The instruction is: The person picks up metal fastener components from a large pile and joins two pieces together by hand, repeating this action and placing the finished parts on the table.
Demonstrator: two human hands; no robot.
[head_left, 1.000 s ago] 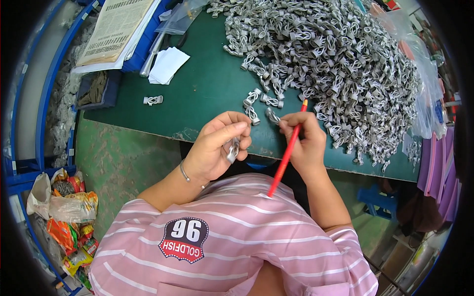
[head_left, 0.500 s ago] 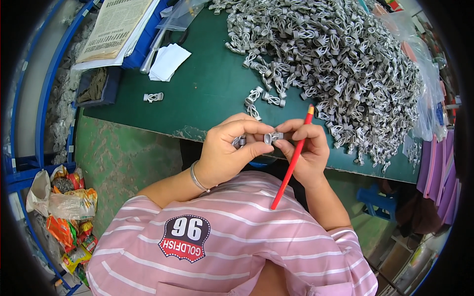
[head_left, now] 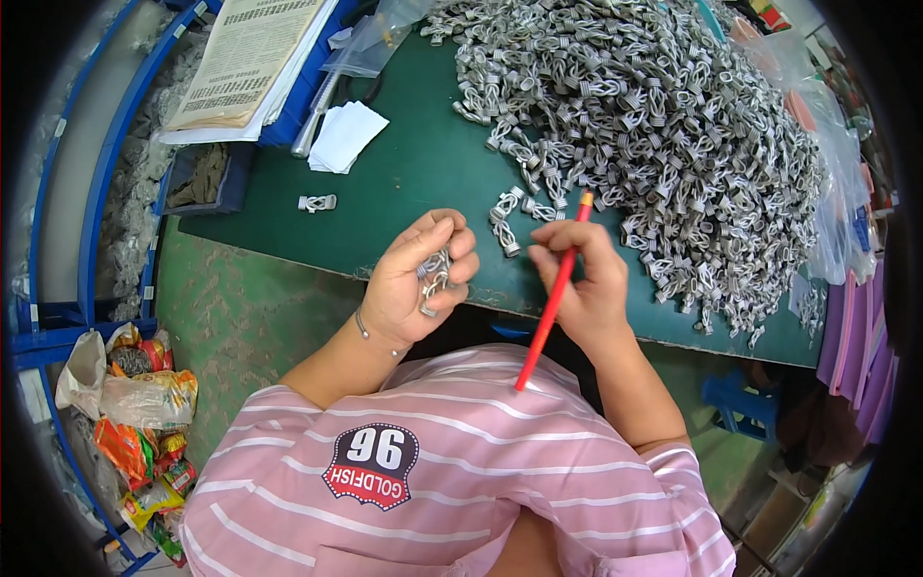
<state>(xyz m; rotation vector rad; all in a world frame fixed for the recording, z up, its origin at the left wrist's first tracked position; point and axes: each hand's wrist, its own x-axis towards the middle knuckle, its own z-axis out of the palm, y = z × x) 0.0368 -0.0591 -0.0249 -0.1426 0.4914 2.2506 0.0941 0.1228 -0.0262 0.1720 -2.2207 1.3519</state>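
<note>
Nearest metal piece [head_left: 505, 238]: on the green table [head_left: 288, 238], at the right hand's 10 o'clock; long axis 11 to 5; right hand nearer
Right hand [head_left: 591, 291]: fingertips narrow; holding one red pencil [head_left: 551, 313]
Left hand [head_left: 392, 290]: curled around at least two silvery pieces [head_left: 436, 281]
Pile [head_left: 673, 144]: one, uncountable pieces
</note>
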